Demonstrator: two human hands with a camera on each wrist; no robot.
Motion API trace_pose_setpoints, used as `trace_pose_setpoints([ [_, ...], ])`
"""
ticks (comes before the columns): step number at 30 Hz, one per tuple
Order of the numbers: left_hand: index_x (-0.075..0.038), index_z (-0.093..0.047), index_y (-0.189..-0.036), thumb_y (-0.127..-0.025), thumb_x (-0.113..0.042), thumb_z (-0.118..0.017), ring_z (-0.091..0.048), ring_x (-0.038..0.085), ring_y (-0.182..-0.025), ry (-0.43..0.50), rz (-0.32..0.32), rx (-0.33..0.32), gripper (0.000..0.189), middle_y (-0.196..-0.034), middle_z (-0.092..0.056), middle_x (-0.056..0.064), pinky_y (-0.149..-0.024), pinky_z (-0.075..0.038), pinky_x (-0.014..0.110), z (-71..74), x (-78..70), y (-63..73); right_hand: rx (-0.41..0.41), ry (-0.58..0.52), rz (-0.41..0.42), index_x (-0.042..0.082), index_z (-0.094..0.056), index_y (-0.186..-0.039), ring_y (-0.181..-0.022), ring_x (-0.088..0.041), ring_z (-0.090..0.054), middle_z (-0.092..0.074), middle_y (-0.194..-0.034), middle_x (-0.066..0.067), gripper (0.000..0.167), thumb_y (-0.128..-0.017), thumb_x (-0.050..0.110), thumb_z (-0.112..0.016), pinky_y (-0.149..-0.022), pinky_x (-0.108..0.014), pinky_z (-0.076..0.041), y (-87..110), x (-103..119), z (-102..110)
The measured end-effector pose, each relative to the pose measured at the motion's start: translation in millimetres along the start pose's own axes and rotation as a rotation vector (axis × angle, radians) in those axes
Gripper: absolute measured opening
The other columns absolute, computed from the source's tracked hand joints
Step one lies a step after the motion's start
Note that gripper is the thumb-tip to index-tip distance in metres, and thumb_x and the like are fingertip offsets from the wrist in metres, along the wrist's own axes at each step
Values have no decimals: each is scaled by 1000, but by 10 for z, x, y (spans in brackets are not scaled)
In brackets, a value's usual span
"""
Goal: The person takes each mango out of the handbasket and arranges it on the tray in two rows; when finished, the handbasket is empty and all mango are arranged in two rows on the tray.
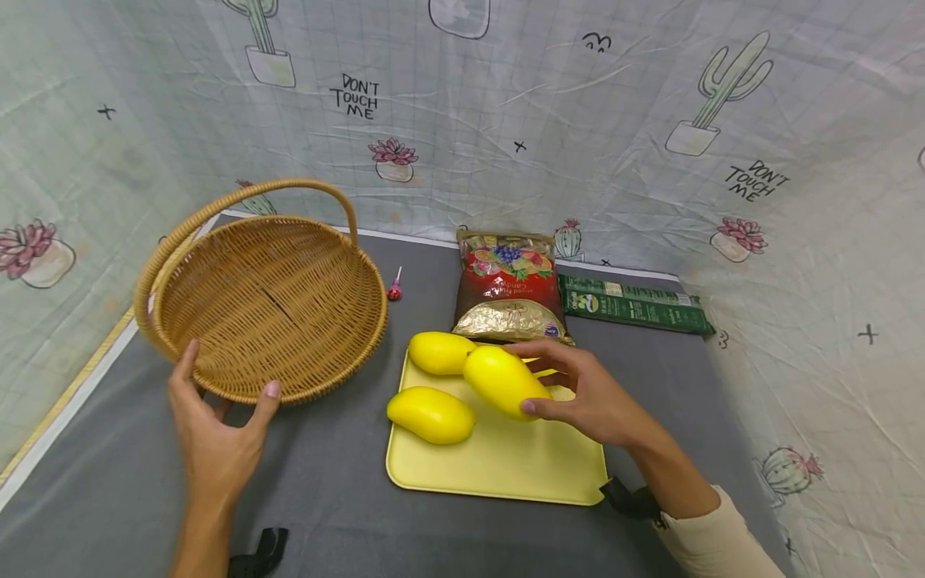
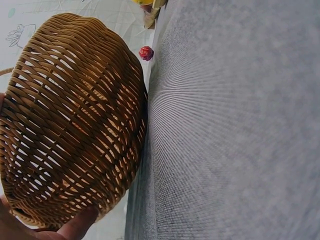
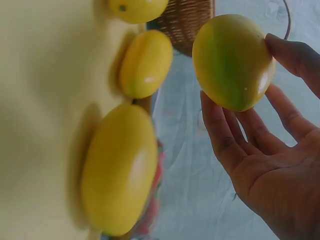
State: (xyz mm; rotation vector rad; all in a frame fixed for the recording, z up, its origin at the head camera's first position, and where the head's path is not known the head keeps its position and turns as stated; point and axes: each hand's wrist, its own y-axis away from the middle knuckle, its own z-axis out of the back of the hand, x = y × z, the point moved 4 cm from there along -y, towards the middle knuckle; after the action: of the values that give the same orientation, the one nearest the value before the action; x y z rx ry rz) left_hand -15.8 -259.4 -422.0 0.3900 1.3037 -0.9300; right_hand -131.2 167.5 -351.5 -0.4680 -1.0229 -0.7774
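A wicker basket [image 1: 318, 321] with an arched handle stands at the left, nothing visible inside it. My left hand [image 1: 217, 445] grips its near rim, thumb on the edge. Over the yellow tray [image 1: 506, 474], my right hand [image 1: 596, 397] holds a yellow mango [image 1: 502, 381] between thumb and fingers; in the right wrist view this mango [image 3: 232, 65] looks raised off the tray. Two more mangoes, a near one [image 1: 431, 415] and a far one [image 1: 438, 353], lie on the tray's left side. Another mango [image 3: 120, 170] shows in the right wrist view, mostly hidden by my hand in the head view.
Behind the tray lies a red and gold candy bag [image 1: 509, 281], with a long green packet [image 1: 636, 305] to its right. A small red-and-pink lollipop-like item [image 1: 394, 291] sits between basket and bag. A printed cloth [image 1: 506, 104] hangs behind the grey table [image 1: 325, 498].
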Motion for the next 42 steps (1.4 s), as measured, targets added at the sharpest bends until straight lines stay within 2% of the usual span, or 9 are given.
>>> trace_pose_setpoints([
  [6, -34, -24, -168, -87, -15, -84, -25, 22, -159, -7, -1, 5, 102, -172, -22, -6, -117, -33, 68, -4, 0, -4, 4, 22, -85, 22, -61, -148, -124, -32, -66, -61, -148, -6, 60, -92, 19, -84, -104, -31, -55, 198, -215, 35],
  [10, -35, -24, -167, -88, -15, -84, -26, 23, -159, -11, 6, 3, 101, -172, -22, -6, -115, -33, 70, 0, 4, -4, 25, 8, -108, 20, -62, -146, -124, -33, -66, -63, -145, -7, 59, -92, 19, -85, -103, -31, -55, 283, -357, 20],
  [17, -34, -23, -168, -89, -16, -82, -24, 24, -160, -14, 7, 3, 100, -173, -21, -5, -114, -32, 74, 25, 2, -19, 83, -26, -139, 18, -61, -146, -128, -37, -62, -62, -148, -8, 57, -93, 19, -83, -105, -29, -54, 364, -575, -43],
  [23, -34, -23, -168, -90, -17, -82, -27, 25, -157, -28, 12, 4, 99, -172, -21, -5, -114, -35, 68, 37, -1, -38, 92, -18, -163, 16, -60, -148, -127, -38, -61, -59, -151, -13, 58, -95, 20, -82, -103, -31, -54, 387, -693, -63],
  [26, -34, -24, -167, -90, -17, -81, -31, 26, -153, -32, 21, 5, 98, -172, -23, -4, -114, -37, 62, 43, 0, -53, 79, -4, -161, 15, -62, -148, -124, -37, -61, -60, -146, -14, 57, -95, 20, -82, -100, -31, -56, 391, -724, -63],
  [29, -34, -24, -167, -91, -17, -81, -35, 27, -149, -49, 31, 7, 96, -171, -24, -3, -112, -42, 50, 59, -1, -76, 55, 13, -156, 15, -64, -147, -122, -35, -61, -61, -138, -13, 55, -94, 19, -82, -98, -30, -57, 387, -744, -62],
  [32, -34, -24, -167, -92, -19, -80, -38, 28, -146, -77, 36, 12, 96, -170, -26, -2, -106, -44, 38, 81, -6, -102, 22, 26, -147, 14, -66, -144, -122, -35, -63, -63, -137, -12, 52, -95, 18, -81, -100, -35, -58, 382, -750, -49],
  [37, -36, -21, -168, -95, -22, -77, -40, 31, -145, -103, 53, 28, 93, -168, -30, 5, -108, -43, 44, 112, -19, -138, -48, 49, -138, 13, -68, -141, -126, -37, -65, -69, -140, -9, 49, -95, 19, -81, -106, -46, -56, 381, -733, -12],
  [42, -36, -21, -168, -97, -25, -75, -40, 34, -146, -116, 70, 39, 90, -166, -31, 10, -112, -42, 52, 130, -28, -158, -116, 98, -139, 11, -68, -141, -130, -35, -64, -70, -140, -9, 49, -94, 19, -82, -107, -49, -54, 420, -689, 86],
])
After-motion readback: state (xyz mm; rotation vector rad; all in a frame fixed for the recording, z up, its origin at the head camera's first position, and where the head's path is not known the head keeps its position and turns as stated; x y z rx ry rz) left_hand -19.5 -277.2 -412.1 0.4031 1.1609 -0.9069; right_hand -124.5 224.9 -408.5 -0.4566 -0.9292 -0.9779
